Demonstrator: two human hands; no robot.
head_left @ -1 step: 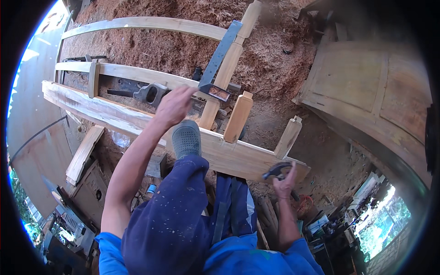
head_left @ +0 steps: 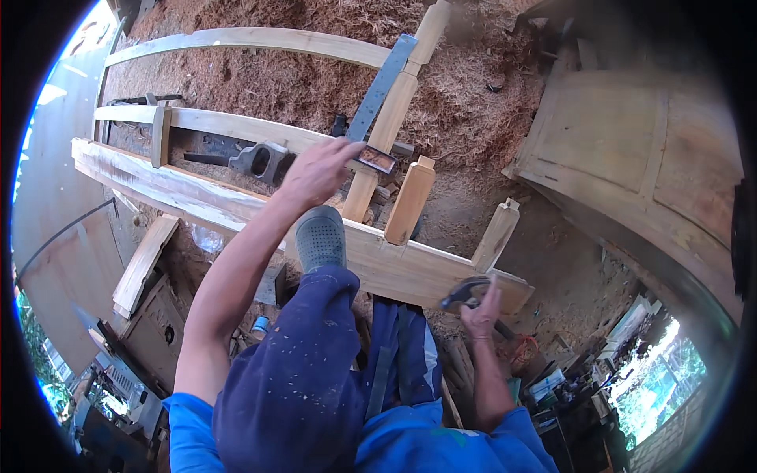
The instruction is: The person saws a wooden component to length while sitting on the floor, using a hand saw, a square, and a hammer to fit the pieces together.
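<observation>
My left hand (head_left: 315,169) reaches over the frame with its fingertips curled onto the lower end of a dark metal square (head_left: 382,87), which lies along a wooden post (head_left: 408,94). A short wooden block (head_left: 410,201) stands beside it on a long board (head_left: 402,268). My left foot, in a grey perforated clog (head_left: 319,232), rests on that board. My right hand (head_left: 481,315) grips a dark claw hammer (head_left: 465,293), blurred, over the board's right end, below another short post (head_left: 494,236). A grey metal tool (head_left: 268,156) sits left of my left hand.
Two pale rails (head_left: 244,39) run leftward across shavings-covered ground (head_left: 473,102). A wooden panel piece (head_left: 607,150) occupies the right side. At left are a leaning sheet (head_left: 63,221) and a loose plank (head_left: 142,264). Cluttered tools and scraps lie at the lower sides.
My left hand has moved right and slightly up along the lower end of the square. My right hand and the hammer have shifted a little left.
</observation>
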